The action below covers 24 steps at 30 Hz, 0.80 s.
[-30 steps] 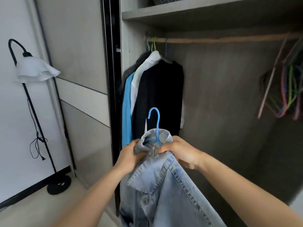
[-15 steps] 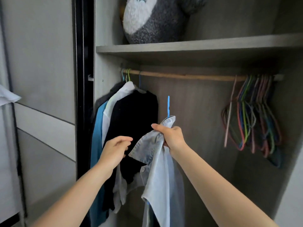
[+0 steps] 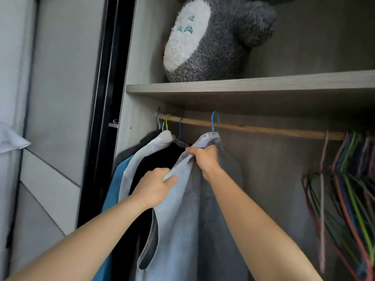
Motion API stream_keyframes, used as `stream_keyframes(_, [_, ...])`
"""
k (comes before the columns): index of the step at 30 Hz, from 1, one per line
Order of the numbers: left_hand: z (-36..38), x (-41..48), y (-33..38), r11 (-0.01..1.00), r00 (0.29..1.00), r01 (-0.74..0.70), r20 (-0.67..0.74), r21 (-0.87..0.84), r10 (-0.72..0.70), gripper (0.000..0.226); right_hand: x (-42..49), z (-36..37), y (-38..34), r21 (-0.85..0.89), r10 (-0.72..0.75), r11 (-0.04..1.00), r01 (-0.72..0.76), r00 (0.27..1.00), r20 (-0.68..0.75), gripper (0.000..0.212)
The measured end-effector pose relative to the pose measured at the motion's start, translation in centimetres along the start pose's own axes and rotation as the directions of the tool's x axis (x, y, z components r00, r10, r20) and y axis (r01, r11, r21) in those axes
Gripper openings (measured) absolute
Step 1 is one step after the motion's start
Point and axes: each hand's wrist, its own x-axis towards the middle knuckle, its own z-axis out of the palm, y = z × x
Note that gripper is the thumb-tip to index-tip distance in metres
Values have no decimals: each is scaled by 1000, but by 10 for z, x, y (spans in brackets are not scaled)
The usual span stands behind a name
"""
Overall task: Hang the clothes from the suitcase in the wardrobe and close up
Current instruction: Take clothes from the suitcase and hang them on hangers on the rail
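Note:
A light blue denim jacket (image 3: 192, 220) hangs on a blue hanger (image 3: 214, 121) whose hook is at the wooden rail (image 3: 263, 129) of the wardrobe. My right hand (image 3: 205, 159) grips the jacket just under its collar. My left hand (image 3: 156, 187) pinches the jacket's front edge lower down. To the left on the rail hang a black garment (image 3: 158, 165), a white shirt (image 3: 142, 155) and a blue top (image 3: 115, 183). The suitcase is out of view.
A grey and white plush toy (image 3: 213, 37) sits on the shelf (image 3: 253, 86) above the rail. Several coloured empty hangers (image 3: 349, 189) bunch at the rail's right end. The black edge of the sliding door (image 3: 101, 118) stands on the left.
The jacket has been raised from waist height to the rail, and the hanger's hook now sits at the rail. My left hand let go, then took the jacket's front edge again.

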Motion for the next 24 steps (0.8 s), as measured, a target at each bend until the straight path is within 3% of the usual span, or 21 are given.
stream_keyframes(6, [2, 41, -34, 1000, 989, -26, -148, -2, 25, 43, 71, 23, 4, -5, 44, 999, -44, 999, 0, 56])
stream_keyframes(10, [22, 53, -68, 997, 985, 48, -165, -55, -56, 44, 100, 44, 42, -48, 105, 994, -101, 992, 72, 59])
stream_keyframes(15, [30, 57, -96, 984, 967, 137, -201, -116, -158, 42, 112, 64, 54, -117, 40, 993, -27, 993, 115, 60])
stream_keyframes(19, [21, 64, -117, 954, 945, 220, -199, -206, -260, 39, 117, 77, 57, -142, -34, 988, 61, 983, 181, 42])
stream_keyframes(22, [17, 61, -143, 919, 933, 278, -151, -278, -328, 69, 113, 86, 72, -135, -97, 983, 128, 972, 214, 79])
stream_keyframes(24, [18, 58, -153, 916, 926, 278, -173, -288, -335, 75, 104, 90, 86, -142, -131, 977, 162, 969, 208, 96])
